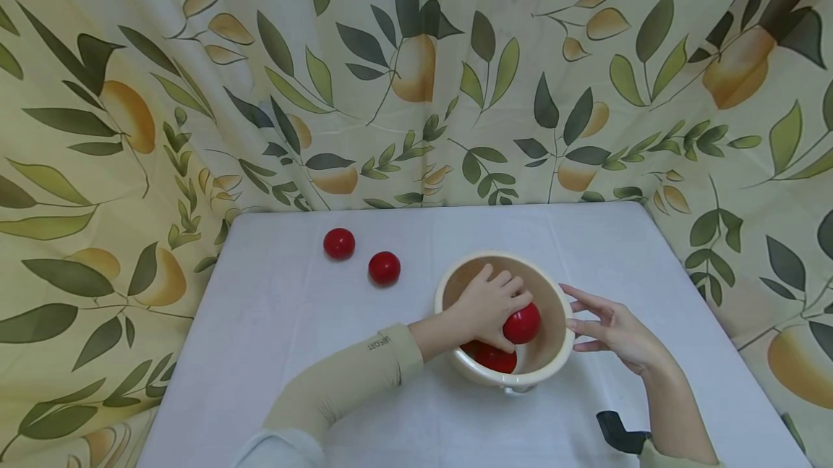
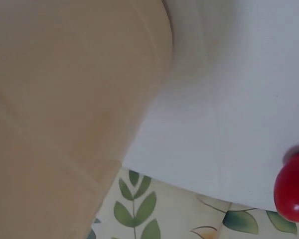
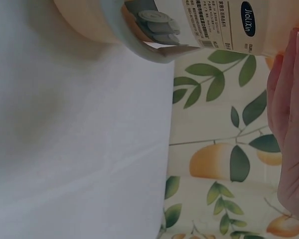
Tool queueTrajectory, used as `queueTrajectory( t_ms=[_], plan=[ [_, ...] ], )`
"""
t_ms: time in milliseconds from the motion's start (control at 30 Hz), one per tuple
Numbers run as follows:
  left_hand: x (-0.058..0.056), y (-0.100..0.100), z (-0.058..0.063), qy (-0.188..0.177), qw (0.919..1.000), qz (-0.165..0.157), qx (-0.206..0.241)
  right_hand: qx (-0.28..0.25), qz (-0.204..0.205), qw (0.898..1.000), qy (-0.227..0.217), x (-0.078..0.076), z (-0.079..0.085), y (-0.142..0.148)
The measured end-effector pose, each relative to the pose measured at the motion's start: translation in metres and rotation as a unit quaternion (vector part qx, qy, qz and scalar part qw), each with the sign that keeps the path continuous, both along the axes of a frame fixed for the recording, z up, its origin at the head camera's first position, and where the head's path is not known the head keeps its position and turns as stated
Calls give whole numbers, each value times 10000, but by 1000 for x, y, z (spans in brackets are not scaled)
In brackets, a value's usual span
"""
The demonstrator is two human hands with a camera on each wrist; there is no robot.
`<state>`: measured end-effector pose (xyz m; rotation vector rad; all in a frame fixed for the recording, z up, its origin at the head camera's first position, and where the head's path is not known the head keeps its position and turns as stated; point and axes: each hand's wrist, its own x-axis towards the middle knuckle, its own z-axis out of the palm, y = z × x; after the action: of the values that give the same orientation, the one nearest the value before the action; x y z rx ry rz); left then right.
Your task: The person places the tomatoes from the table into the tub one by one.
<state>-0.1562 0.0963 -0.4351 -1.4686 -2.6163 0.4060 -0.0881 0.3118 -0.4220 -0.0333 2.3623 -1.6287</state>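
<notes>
A cream bucket (image 1: 465, 270) stands on the table with its mouth up. My left hand (image 1: 488, 305) reaches down inside it, fingers curled over a glossy red ball (image 1: 523, 325). Below that hand, another red ball (image 1: 496, 358) lies in the bucket, partly covered by the hand. My right hand (image 1: 614, 330) is at the bucket's right side, its spread fingers touching the rim and outer wall. In the right wrist view, the fingers of the right hand (image 3: 294, 109) lie straight against the bucket (image 3: 284, 22) beside its printed label.
Two more red balls, a farther one (image 1: 339, 244) and a nearer one (image 1: 385, 268), lie left of the bucket on the white-covered table (image 1: 260, 352). A leaf-and-fruit patterned curtain (image 1: 423, 150) hangs behind. A grey handle (image 3: 162, 55) hangs along the bucket's side.
</notes>
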Motion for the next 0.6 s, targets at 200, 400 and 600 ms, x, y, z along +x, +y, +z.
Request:
queueTrajectory(
  t_ms=[200, 400, 600],
  plan=[
    [2, 16, -9, 111, 9970, -130, -749, -5, 20, 10000, -47, -1, 0, 0],
    [3, 29, -15, 51, 9899, -202, -1400, 5, 17, 9999, -113, -2, -1, 1],
    [4, 34, -18, 99, 9846, 38, -1747, 32, -7, 10000, -80, -2, -2, 1]
  ],
)
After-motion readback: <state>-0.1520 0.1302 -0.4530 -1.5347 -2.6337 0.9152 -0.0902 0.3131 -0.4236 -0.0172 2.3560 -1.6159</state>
